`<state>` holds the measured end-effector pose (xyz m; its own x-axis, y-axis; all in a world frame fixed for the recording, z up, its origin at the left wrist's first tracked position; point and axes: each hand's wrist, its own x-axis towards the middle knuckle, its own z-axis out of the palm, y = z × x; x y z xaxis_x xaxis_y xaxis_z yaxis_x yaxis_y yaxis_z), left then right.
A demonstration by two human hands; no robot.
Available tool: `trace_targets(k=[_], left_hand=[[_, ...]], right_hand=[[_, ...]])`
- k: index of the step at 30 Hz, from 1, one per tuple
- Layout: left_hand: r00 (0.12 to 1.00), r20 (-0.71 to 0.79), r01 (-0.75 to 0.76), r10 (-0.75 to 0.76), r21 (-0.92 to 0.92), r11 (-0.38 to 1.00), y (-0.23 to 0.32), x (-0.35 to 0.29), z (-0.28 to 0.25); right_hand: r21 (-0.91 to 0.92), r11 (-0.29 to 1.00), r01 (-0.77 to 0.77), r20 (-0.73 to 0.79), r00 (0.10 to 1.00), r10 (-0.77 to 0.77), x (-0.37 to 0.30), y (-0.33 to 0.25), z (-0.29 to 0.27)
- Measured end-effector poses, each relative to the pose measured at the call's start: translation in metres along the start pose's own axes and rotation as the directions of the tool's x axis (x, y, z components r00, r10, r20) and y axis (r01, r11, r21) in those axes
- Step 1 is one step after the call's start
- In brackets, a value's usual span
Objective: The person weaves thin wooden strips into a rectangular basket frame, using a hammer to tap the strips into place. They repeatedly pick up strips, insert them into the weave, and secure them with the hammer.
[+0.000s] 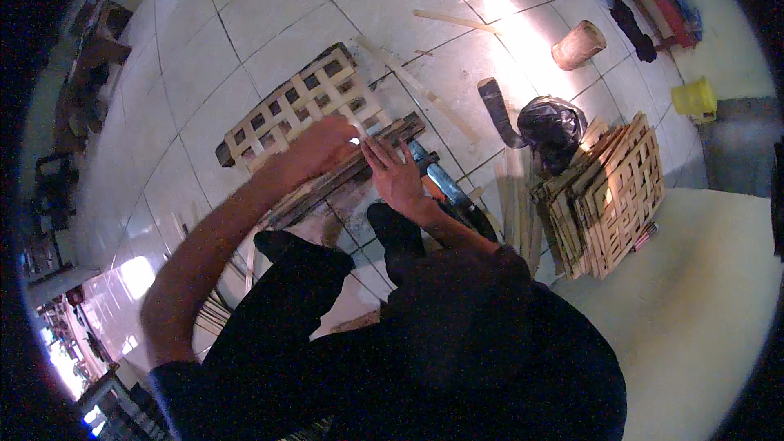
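Note:
A lattice panel [298,104] of pale crossed strips with dark edges lies on the tiled floor in front of me. Along its near side run dark wooden bars [322,182]. My left hand [331,137] is over the panel's near edge, blurred, with its fingers hidden; a small whitish thing [355,140] shows at its end. My right hand [398,175] rests on the bars just to its right, fingers stretched out and apart, open. Beside that hand lies a long blue and orange object [439,184], partly hidden by my forearm.
Several woven panels [608,200] lean in a stack at right, beside a black plastic bag [551,126] and a dark curved object [496,110]. Loose strips [453,20] and a wooden cylinder [578,45] lie farther off. A yellow bucket [694,100] stands far right.

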<state>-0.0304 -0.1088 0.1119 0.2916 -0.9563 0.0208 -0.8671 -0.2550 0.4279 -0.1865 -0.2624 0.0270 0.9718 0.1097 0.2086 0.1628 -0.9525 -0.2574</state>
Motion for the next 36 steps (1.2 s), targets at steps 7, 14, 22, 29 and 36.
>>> trace_targets(k=[7,14,22,29,36], left_hand=[[0.91,-0.049,0.407,-0.412,-0.086,0.909,0.009,0.081,0.087],[0.85,0.067,0.514,-0.523,-0.326,0.793,-0.008,0.086,0.101],[0.839,-0.093,0.449,-0.536,-0.437,0.779,0.012,0.073,0.103],[0.779,-0.349,0.323,-0.521,-0.49,0.81,0.024,0.053,0.114],[0.764,-0.498,0.146,-0.411,-0.486,0.862,0.047,0.081,0.114]], right_hand=[[0.159,0.985,-0.07,-0.204,0.974,0.102,-0.009,0.011,0.035],[0.262,0.964,-0.049,-0.222,0.969,0.11,-0.02,0.022,0.019],[0.034,0.983,-0.181,-0.266,0.947,0.183,-0.06,0.155,-0.039],[-0.506,0.671,-0.542,-0.065,0.8,0.596,-0.125,0.391,-0.095],[-0.801,0.41,-0.436,-0.257,0.869,0.422,-0.197,0.488,-0.104]])
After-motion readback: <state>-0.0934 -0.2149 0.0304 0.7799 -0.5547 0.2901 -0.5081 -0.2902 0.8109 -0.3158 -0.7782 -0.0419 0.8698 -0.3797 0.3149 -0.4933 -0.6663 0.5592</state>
